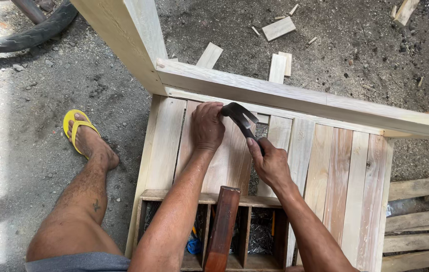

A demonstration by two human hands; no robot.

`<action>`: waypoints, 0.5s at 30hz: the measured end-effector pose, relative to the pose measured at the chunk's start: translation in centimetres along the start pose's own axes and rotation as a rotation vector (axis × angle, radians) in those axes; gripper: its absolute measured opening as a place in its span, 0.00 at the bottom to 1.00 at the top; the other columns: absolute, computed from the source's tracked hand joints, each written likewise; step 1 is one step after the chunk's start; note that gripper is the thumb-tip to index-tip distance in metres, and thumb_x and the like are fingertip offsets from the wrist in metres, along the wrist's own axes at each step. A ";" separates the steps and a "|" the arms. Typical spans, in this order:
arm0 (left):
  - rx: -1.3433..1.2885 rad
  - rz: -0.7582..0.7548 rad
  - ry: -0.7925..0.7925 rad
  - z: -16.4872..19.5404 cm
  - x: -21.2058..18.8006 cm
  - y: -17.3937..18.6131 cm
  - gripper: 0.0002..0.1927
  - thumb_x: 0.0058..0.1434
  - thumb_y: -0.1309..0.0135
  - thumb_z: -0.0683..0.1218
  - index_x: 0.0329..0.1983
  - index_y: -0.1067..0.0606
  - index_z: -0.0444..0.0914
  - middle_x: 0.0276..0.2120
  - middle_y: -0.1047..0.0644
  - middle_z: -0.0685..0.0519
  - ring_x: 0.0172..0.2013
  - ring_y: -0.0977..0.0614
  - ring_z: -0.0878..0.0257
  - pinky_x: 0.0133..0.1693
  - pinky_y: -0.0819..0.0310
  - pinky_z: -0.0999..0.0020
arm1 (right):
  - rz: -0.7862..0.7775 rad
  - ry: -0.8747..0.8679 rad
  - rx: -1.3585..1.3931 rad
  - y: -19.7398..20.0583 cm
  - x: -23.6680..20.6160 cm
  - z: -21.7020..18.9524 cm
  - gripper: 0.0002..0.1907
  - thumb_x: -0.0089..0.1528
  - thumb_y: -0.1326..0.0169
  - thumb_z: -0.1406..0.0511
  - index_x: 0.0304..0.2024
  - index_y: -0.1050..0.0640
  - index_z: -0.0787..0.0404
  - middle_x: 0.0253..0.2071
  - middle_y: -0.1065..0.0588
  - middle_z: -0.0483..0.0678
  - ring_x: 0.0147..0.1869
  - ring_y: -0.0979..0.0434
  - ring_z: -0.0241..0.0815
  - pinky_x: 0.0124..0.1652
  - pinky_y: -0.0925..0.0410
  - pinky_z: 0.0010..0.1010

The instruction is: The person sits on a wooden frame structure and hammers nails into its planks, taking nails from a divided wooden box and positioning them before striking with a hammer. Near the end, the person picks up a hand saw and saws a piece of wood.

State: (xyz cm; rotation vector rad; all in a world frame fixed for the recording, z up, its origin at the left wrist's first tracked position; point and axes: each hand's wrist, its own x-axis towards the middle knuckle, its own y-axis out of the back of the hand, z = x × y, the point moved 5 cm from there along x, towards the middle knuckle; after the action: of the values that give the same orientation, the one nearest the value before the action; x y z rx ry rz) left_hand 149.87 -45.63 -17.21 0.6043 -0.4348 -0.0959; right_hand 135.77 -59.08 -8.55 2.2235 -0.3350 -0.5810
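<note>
Field notes, head view looking down.

My right hand (271, 163) is closed around the handle of a dark claw hammer (240, 119); its head sits up and to the left of that grip, against the fingertips of my left hand (207, 125). The left hand lies flat on a pale slat (223, 161), fingers curled at the top end. I cannot tell whether they pinch a nail; anything there is hidden.

Just above the hammer head runs the frame rail (295, 98), joined at its left end to an upright post (129, 35).

Progress, as I judge it: most of the slatted panel (345, 171) is laid side by side under the rail, left and right of my grip. A gap beside the hammer handle shows ground through it, so at least one place looks unfilled or unfixed.

Below my wrists sits a wooden toolbox (249, 201) with nails in a compartment. Offcuts (278, 28) lie on the dirt beyond the rail.
</note>
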 end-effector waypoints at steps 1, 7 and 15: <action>-0.004 0.001 -0.003 0.0 0.0 0.0 0.05 0.61 0.43 0.42 0.38 0.21 0.45 0.44 0.18 0.60 0.53 0.21 0.58 0.56 0.33 0.58 | 0.021 0.015 0.011 0.2 -0.2 0.2 0.26 0.68 0.55 0.46 0.30 0.24 0.58 0.11 0.31 0.46 0.13 0.31 0.39 0.15 0.42 0.36; -0.026 0.017 -0.015 0.1 0.0 0.0 0.04 0.61 0.41 0.43 0.38 0.23 0.44 0.45 0.19 0.59 0.53 0.21 0.57 0.56 0.33 0.58 | 0.188 0.298 0.181 0.8 -1.6 -0.6 0.26 0.70 0.57 0.46 0.31 0.26 0.58 0.14 0.29 0.42 0.15 0.27 0.33 0.15 0.36 0.30; -0.013 0.024 -0.039 0.4 0.0 0.5 0.10 0.58 0.44 0.37 0.41 0.23 0.42 0.45 0.20 0.57 0.54 0.22 0.56 0.57 0.33 0.58 | 0.060 0.133 0.029 0.4 -1.9 -0.5 0.24 0.69 0.56 0.47 0.33 0.24 0.57 0.13 0.29 0.45 0.15 0.28 0.39 0.16 0.36 0.35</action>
State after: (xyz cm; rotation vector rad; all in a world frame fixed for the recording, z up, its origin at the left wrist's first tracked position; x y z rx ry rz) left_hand 149.73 -45.43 -16.64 0.5853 -0.4788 -0.0880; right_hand 134.38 -58.23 -7.36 2.2590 -0.3423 -0.3966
